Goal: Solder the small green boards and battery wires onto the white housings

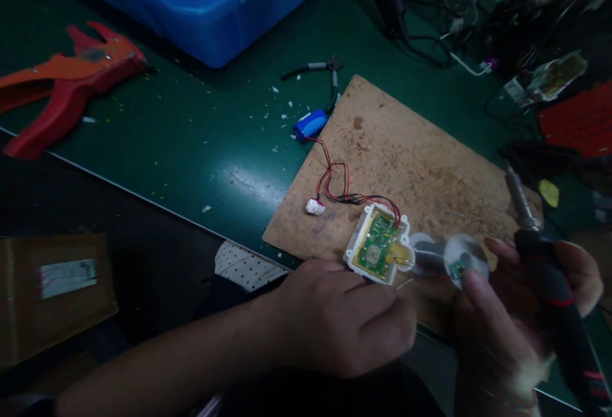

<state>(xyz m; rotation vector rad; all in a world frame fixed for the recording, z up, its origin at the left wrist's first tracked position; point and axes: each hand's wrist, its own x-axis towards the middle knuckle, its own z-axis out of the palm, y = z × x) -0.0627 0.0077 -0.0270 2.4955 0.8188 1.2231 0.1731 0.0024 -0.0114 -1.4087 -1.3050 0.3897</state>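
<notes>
My left hand (349, 318) is closed at the board's front edge, beside a white case (351, 254) with a green circuit board (377, 248) inside; what its fingers hold is hidden. My right hand (516, 308) is wrapped round a black soldering iron (545, 270), its metal tip pointing up and away. The right thumb lies by a small green piece at a clear spool (466, 257) of solder wire. Red and black wires run from the case to a blue cylindrical battery (310, 125) and a white connector (314, 206).
Under the case lies a brown wooden board (382, 143) on the green table (191, 130). Small cutters (335, 66) rest behind it. Red-orange wire strippers (90, 66) lie at the left, and a blue bin (224, 21) stands behind. Cables clutter the back right.
</notes>
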